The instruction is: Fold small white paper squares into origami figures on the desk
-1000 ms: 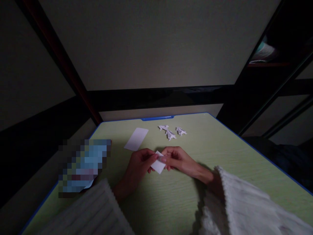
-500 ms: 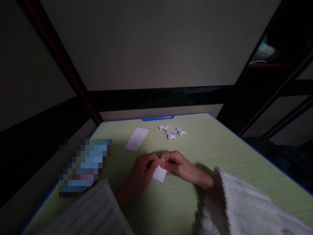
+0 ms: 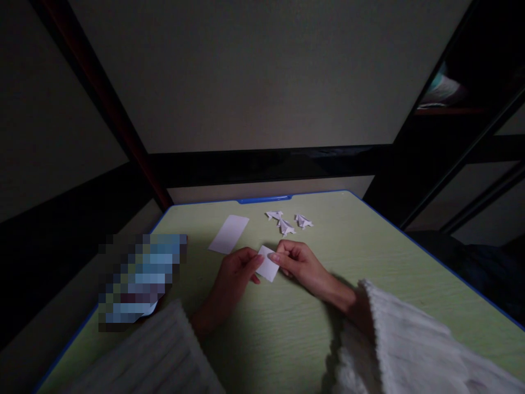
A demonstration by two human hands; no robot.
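One paper square [image 3: 268,267], lower centre, seems light, easily creased; left hand [image 3: 233,272] and right hand [image 3: 304,265] fingers suitably pinch its edges.

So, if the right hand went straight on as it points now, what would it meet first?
The paper square it holds comes first, then probably the left hand, though depth is unclear.

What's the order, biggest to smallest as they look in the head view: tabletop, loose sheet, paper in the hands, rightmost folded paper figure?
1. Tabletop
2. Loose sheet
3. Held paper, partly covered and nearer the camera
4. Rightmost folded figure
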